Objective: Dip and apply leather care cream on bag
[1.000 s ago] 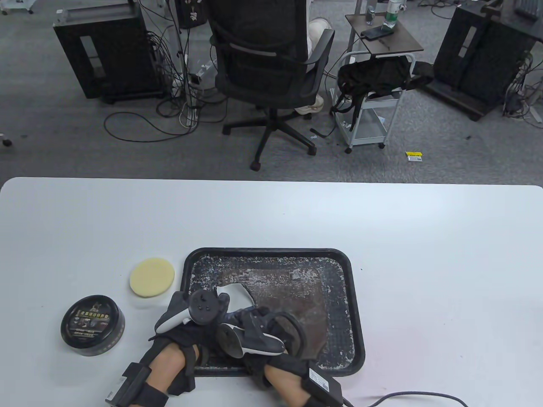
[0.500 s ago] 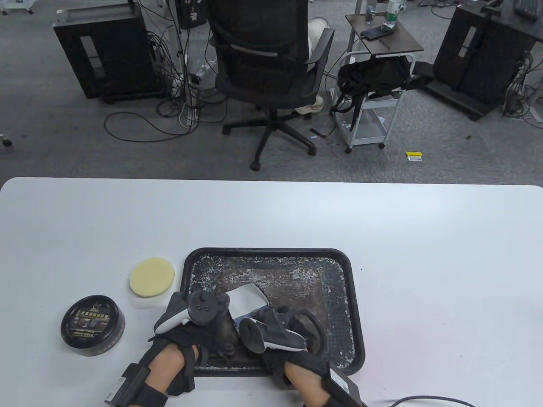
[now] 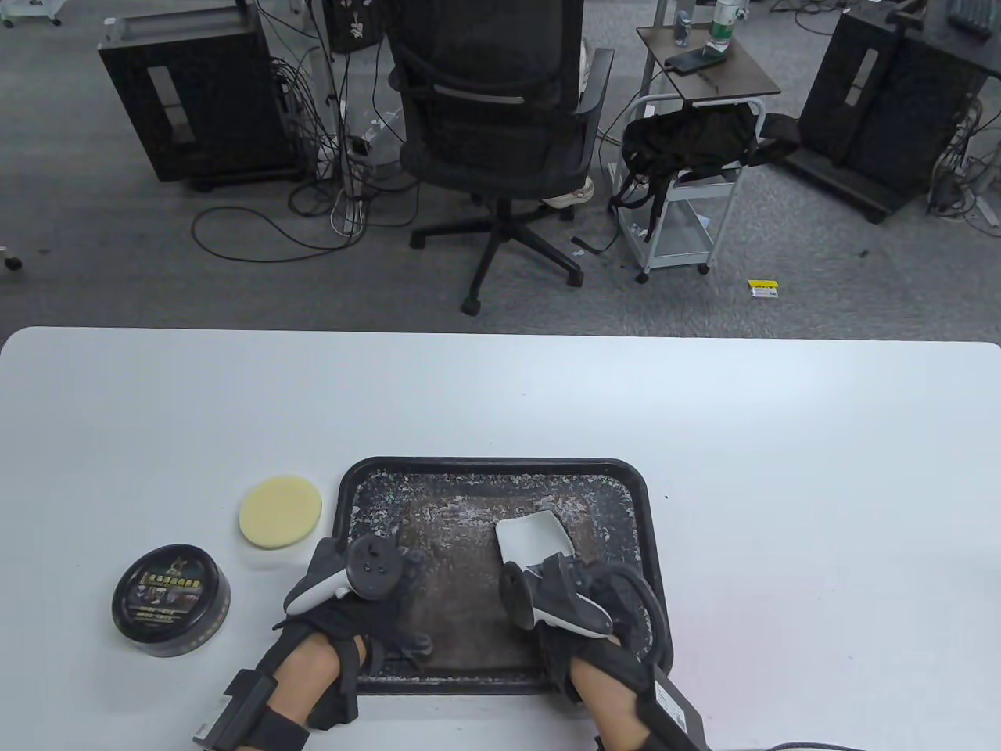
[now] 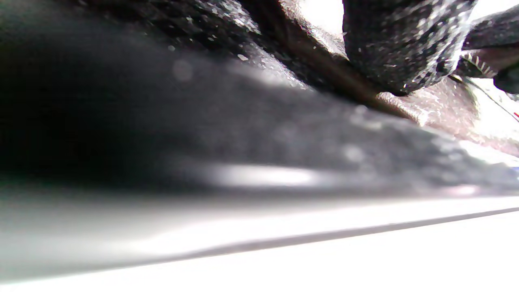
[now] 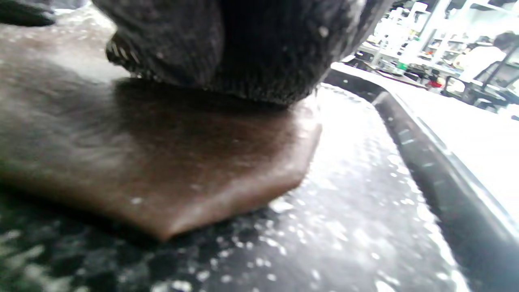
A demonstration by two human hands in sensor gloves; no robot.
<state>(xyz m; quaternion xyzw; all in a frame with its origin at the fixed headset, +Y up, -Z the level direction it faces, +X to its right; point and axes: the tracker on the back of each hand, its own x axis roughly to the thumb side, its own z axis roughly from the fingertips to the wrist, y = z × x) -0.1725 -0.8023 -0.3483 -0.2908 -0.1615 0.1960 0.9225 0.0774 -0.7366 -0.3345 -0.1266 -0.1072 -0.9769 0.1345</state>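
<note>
**Two gloved hands at a brown leather bag in a black tray**

A white table point(image 3: 704, 438) is seen from above, with grey carpet beyond it. An office chair point(image 3: 500, 117) is placed at twelve o'clock, a small cart point(image 3: 688, 188) at one o'clock and black cabinets at either side.

A black tray point(image 3: 500, 469), speckled white, is set near the table's near edge. The flat brown bag point(image 3: 461, 579) is laid inside it. A yellow sponge point(image 3: 280, 512) is found at ten o'clock from the tray, and a closed black tin point(image 3: 170, 599) at nine o'clock.

The left hand point(image 3: 367, 594) is rested on the bag's left part; its grasp cannot be told. A white cloth point(image 3: 533, 538) is pressed to the bag under the right hand point(image 3: 571, 598); whether its fingers are curled around the cloth cannot be told.
</note>
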